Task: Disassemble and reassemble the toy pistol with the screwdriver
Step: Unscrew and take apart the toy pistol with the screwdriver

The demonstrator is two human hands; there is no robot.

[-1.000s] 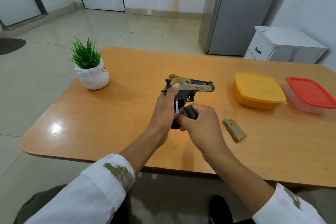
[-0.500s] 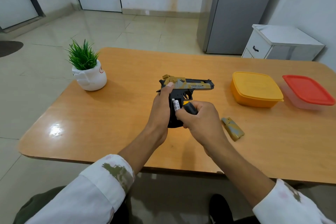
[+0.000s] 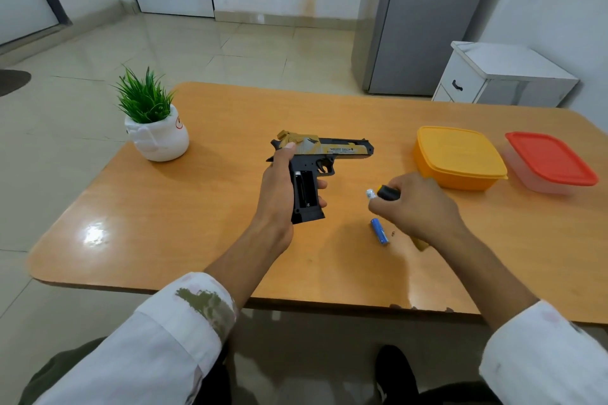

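Black toy pistol (image 3: 342, 149) gripped by left fingers (image 3: 321, 184); screwdriver (image 3: 389, 192) in right fingers (image 3: 378, 207).

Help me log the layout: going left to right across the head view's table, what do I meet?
Green plant in a white pot → black-and-gold toy pistol in the left hand → blue cylindrical battery → yellow lidded plastic box → clear plastic box with red lid.

White cuffed sleeves (image 3: 171, 339) with olive blotches, bare forearms (image 3: 250, 260)
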